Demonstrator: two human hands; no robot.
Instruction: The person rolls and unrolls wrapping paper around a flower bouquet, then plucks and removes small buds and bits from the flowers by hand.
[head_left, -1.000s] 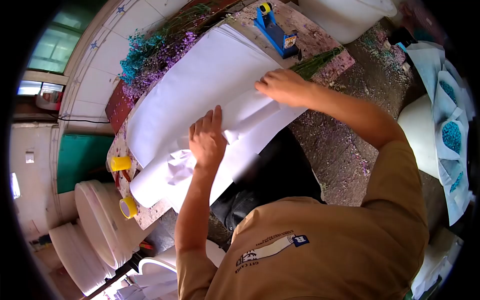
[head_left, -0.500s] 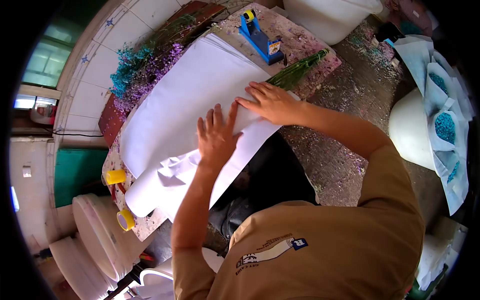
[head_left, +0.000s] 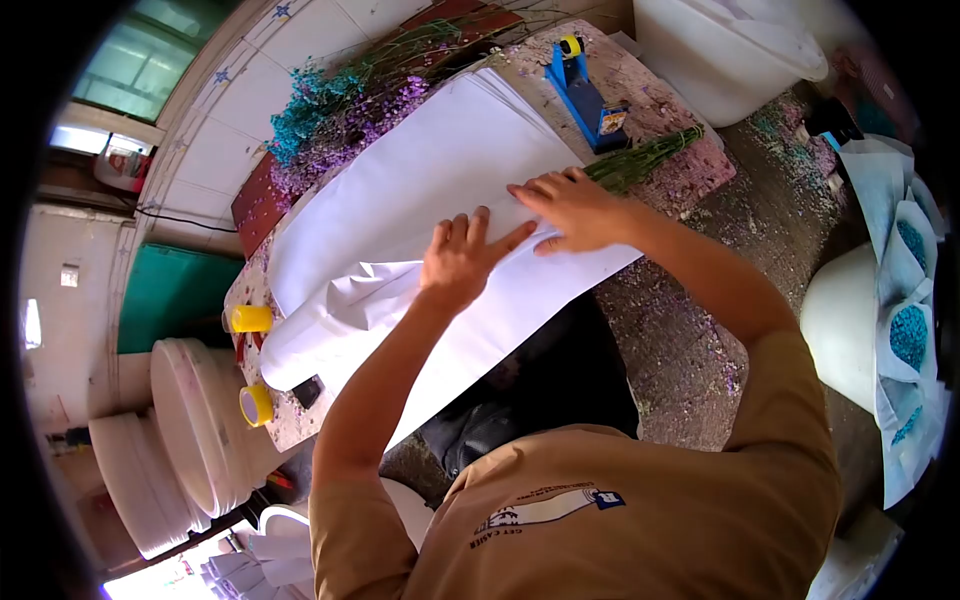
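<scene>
White wrapping paper [head_left: 400, 170] lies in a stack of large sheets across the work board, with its top sheet creased and folded over at the lower left. My left hand [head_left: 460, 258] rests on the fold, fingers and thumb apart, pressing the paper. Close beside it, my right hand [head_left: 578, 208] lies over the paper with its fingers stretched out. A bundle of green stems [head_left: 648, 160] sticks out from the paper's right end beyond my right hand. Whatever the paper covers is hidden.
A blue tape dispenser [head_left: 588, 100] stands at the back of the stained board [head_left: 690, 185]. Teal and purple dried flowers [head_left: 330, 130] lie behind the paper. Yellow tape rolls [head_left: 252, 319] sit at the left edge. Wrapped teal bouquets [head_left: 908, 335] are at far right, near a white tub [head_left: 840, 310].
The view has shifted, so the board appears farther right. My left hand has drawn its fingers in along the fold. A small dark object now shows beside the lower left paper edge.
</scene>
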